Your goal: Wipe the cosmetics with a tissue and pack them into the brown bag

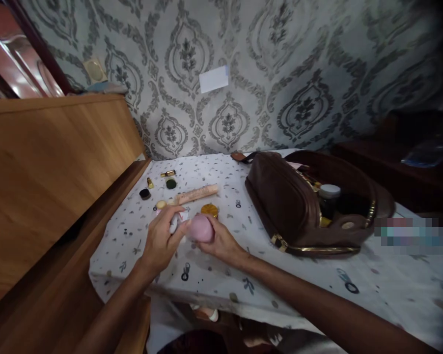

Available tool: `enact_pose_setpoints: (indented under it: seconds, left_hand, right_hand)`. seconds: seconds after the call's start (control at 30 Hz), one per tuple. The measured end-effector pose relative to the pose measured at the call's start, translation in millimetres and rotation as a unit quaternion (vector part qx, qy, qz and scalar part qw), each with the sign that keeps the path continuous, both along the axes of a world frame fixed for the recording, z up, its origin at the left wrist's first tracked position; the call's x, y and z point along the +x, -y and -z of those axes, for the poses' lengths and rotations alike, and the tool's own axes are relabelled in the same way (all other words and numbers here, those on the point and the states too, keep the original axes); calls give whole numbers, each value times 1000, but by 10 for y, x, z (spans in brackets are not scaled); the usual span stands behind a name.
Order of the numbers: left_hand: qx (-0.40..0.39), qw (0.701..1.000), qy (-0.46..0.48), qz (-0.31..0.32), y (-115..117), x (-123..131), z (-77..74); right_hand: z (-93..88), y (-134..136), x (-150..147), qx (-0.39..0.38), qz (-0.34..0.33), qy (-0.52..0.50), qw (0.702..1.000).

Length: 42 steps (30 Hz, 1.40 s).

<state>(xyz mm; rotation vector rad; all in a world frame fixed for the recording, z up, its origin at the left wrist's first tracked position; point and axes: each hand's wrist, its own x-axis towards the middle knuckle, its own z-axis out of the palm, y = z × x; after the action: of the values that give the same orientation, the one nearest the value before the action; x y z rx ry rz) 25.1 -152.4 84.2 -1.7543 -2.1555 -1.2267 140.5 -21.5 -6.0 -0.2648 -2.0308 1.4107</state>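
Note:
Above the patterned cloth, my left hand (157, 245) is closed around a small white container (174, 223) with pinkish marks, its shape partly covered by my fingers. Close beside it, my right hand (224, 243) grips a smooth, rounded pink cap-like piece (201, 228). Whether the two pieces are joined or apart, I cannot tell. Just behind my hands lie a peach-coloured tube (197, 193) and a round amber-yellow jar (209, 211). A small cream-coloured round item (161, 204) sits by my left fingers.
A brown leather handbag (280, 201) stands unzipped on the right, with a white-lidded jar (329, 192) inside. Small gold-and-black tubes (168, 173), a black lid (145, 194) and a dark green disc (171, 183) lie at back left. A wooden panel (67, 152) borders the table's left.

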Motion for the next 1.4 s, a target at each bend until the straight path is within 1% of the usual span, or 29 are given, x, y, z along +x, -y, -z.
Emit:
enact_pose_setpoints:
  seconds: [0.03, 0.07, 0.13, 0.2, 0.27, 0.33, 0.4, 0.47, 0.53, 0.6, 0.67, 0.73, 0.8, 0.9, 0.97, 1.03, 1.13, 1.2, 1.23, 1.3, 1.4]
  left_hand:
    - [23, 999, -25, 26, 12, 60, 33]
    - [28, 996, -52, 60, 5, 129, 76]
    - [0, 988, -95, 125, -56, 261, 174]
    - [-32, 983, -95, 156, -155, 334, 259]
    - [-48, 987, -40, 150, -261, 324, 306]
    - [-66, 986, 43, 145, -357, 245, 315]
    - [-88, 979, 119, 139, -441, 136, 309]
    - [-96, 973, 174, 119, -510, 32, 313]
    - [-90, 968, 216, 87, -557, -44, 338]
    - [-74, 959, 266, 66, -576, -86, 375]
    - [-54, 944, 323, 51, -569, -94, 407]
    - [-27, 929, 369, 33, -551, -67, 431]
    - [7, 921, 389, 12, -534, -12, 450]
    - [65, 923, 378, -11, -524, 98, 484]
    - [93, 934, 343, -18, -518, 171, 506]
    - [103, 954, 280, -14, -499, 234, 525]
    - [89, 986, 139, 4, -453, 292, 550]
    - [81, 995, 51, 18, -428, 306, 555]
    - [77, 996, 28, 23, -421, 306, 550]
    - [64, 997, 33, 34, -419, 295, 518]
    - [43, 989, 126, 60, -434, 254, 431]
  right_hand:
    - [-10, 6, -10, -23, -20, -2, 1000]
    - [-13, 9, -17, -37, -41, -5, 998]
    - [0, 10, -21, -39, -70, -10, 997]
    - [26, 9, -10, -28, -85, -3, 996]
    - [52, 11, 12, -27, -101, 12, 994]
    - [69, 17, 31, -20, -107, 22, 994]
    - [75, 19, 38, 1, -91, 25, 996]
    - [68, 14, 33, 19, -72, 21, 997]
    - [45, 2, 28, 9, -72, 12, 997]
    - [9, -12, 29, -22, -89, 3, 996]
    - [-38, -21, 40, -71, -110, -5, 991]
    - [-86, -26, 55, -141, -129, -11, 982]
    - [-126, -23, 69, -224, -145, -22, 964]
    - [-160, -10, 71, -336, -163, -48, 926]
    - [-160, 2, 56, -399, -170, -55, 900]
    - [-145, 11, 31, -452, -171, -56, 874]
    - [-109, 19, -7, -506, -164, -85, 843]
    - [-91, 19, -17, -524, -156, -105, 831]
    - [-88, 18, -15, -531, -156, -104, 826]
    - [-99, 12, 0, -540, -171, -85, 820]
    - [-148, -2, 36, -548, -207, -64, 808]
